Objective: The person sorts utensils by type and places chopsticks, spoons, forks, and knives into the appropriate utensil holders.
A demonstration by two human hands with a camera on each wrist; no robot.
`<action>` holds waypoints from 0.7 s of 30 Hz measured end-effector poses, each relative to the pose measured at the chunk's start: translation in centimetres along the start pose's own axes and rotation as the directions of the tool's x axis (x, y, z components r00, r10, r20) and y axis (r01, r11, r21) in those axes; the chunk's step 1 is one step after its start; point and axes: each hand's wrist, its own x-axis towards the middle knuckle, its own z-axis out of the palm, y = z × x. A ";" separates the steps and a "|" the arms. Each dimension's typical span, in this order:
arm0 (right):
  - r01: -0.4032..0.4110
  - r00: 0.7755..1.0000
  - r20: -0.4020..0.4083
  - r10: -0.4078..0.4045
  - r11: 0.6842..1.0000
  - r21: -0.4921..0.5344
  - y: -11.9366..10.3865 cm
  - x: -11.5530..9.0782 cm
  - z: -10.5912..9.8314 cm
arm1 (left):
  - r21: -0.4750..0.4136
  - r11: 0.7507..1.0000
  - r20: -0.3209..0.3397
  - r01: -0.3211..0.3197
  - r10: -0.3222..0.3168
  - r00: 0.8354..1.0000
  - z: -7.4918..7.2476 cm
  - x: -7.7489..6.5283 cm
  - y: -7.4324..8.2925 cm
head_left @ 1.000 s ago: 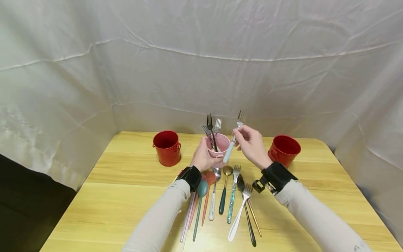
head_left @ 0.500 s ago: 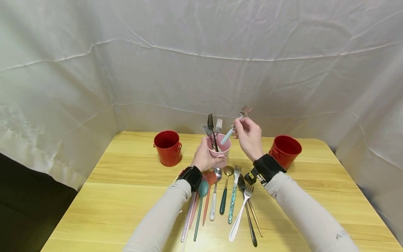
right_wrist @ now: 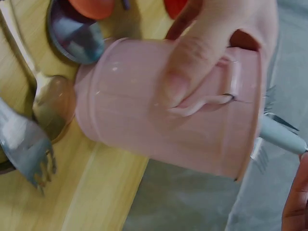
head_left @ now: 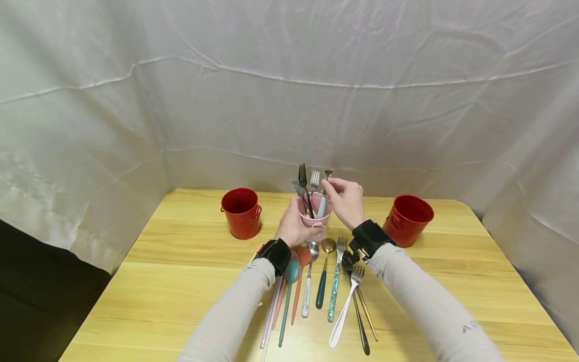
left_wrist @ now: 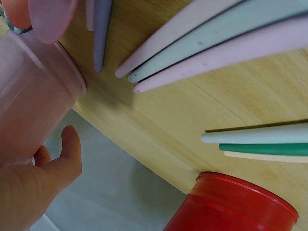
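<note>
A pink bucket [head_left: 320, 227] with several forks standing in it is gripped around its side by my left hand [head_left: 293, 224]. In the right wrist view, the left thumb lies against the bucket's small handle [right_wrist: 207, 102]. My right hand [head_left: 347, 201] pinches a fork with a light blue handle [head_left: 321, 206] near its neck, tines up. That handle's lower end is inside the bucket's mouth. Beside it in the bucket stand a black fork [head_left: 303, 181] and a silver fork [head_left: 314, 181]. The right fingertips [right_wrist: 294, 202] show only at the edge of the right wrist view.
Red buckets stand on the left [head_left: 244, 221] and on the right [head_left: 404, 229]. In front lie a teal spoon [head_left: 291, 274], a gold spoon [head_left: 327, 246], a silver fork [head_left: 347, 307], a fork with a patterned turquoise handle [head_left: 333, 291] and several chopsticks [left_wrist: 183, 53].
My right hand has moved left with the blue-handled fork, lowering its handle end into the pink bucket and turning it more upright. The left hand stays on the bucket.
</note>
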 end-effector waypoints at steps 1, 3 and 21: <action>-0.006 1.000 0.010 0.006 1.000 -0.031 0.1 -0.1 0.0 | 0.001 1.000 0.000 -0.001 0.001 1.000 0.0 0.0 0.0; -0.020 0.999 0.032 0.022 0.997 -0.074 0.5 -0.3 0.0 | 0.002 1.000 -0.003 -0.004 0.004 1.000 0.0 0.0 -0.1; -0.139 0.976 0.158 0.148 0.988 -0.067 3.3 -3.8 -2.1 | 0.003 1.000 -0.015 -0.026 0.026 1.000 0.1 0.1 -0.2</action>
